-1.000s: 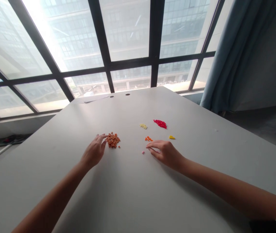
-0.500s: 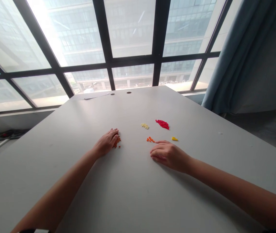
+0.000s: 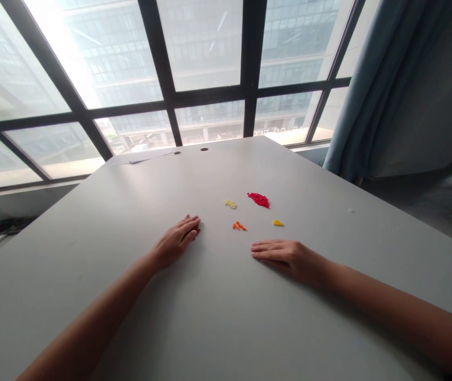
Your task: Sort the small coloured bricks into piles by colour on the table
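Note:
My left hand [image 3: 177, 238] lies flat on the pale grey table [image 3: 102, 222], its fingers together and pointing right. Nothing shows in it. My right hand [image 3: 287, 258] rests flat too, its fingers pointing left, and it holds nothing. Between and beyond them are small plastic bricks: a red heap [image 3: 258, 200], a pale yellow cluster [image 3: 229, 204], a few orange pieces [image 3: 239, 226] and a yellow piece [image 3: 277, 223]. The orange-brown heap from earlier does not show, and I cannot tell whether it lies under my left hand.
The table's far edge has two small round holes [image 3: 190, 151] and a thin white strip [image 3: 146, 157]. Beyond it stands a large dark-framed window [image 3: 210, 95]. A blue-grey curtain [image 3: 369, 100] hangs at the right, above a grey floor [image 3: 428, 206].
My left hand has gone from curled at the orange-brown heap to flat, and the heap no longer shows. My right hand has slid back and flattened. The view has shifted slightly.

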Demonstrator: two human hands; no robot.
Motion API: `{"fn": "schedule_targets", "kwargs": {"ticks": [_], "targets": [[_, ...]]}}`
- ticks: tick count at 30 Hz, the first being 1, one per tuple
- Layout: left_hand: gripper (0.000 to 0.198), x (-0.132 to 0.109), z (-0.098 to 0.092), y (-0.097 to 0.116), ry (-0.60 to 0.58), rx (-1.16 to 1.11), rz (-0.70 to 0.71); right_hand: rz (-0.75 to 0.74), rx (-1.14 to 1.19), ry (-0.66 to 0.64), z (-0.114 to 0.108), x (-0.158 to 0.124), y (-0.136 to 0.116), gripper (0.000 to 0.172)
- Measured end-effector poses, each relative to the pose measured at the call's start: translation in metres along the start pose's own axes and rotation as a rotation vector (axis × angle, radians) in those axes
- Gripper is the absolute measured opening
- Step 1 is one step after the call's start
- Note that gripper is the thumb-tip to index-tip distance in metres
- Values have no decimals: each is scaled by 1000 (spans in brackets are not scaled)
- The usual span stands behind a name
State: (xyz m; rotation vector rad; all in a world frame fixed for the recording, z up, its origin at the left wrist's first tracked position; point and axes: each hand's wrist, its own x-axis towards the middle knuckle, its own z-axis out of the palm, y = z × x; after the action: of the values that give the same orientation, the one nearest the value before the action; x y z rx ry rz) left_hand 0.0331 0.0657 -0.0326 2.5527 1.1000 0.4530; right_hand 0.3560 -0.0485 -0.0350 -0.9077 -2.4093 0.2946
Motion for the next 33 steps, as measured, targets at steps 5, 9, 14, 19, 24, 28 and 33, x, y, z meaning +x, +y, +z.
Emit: {"fn": "schedule_targets", "kwargs": {"ticks": [5, 9, 14, 19, 24, 28, 33], "targets": [[59, -7, 12, 24, 21, 2, -102, 49, -60, 73, -20, -27, 16, 28], [52, -12, 26, 54, 39, 20, -110, 80, -79, 105, -24, -35, 24, 26], [47, -20, 44, 91, 66, 55, -71, 143, -88, 163, -27, -38, 26, 23], [51, -26, 62, 122, 93, 105, -116, 223, -80, 155, -33, -35, 21, 20], [54, -20, 76, 150, 72, 93, -141, 278, -80, 183, -32, -31, 17, 21], [54, -9, 80, 160, 88, 44, -136, 286, -45, 188, -26, -26, 15, 21], [55, -8, 65, 159, 90, -100, -112, 278, -40, 224, -23, -13, 5, 20]]}}
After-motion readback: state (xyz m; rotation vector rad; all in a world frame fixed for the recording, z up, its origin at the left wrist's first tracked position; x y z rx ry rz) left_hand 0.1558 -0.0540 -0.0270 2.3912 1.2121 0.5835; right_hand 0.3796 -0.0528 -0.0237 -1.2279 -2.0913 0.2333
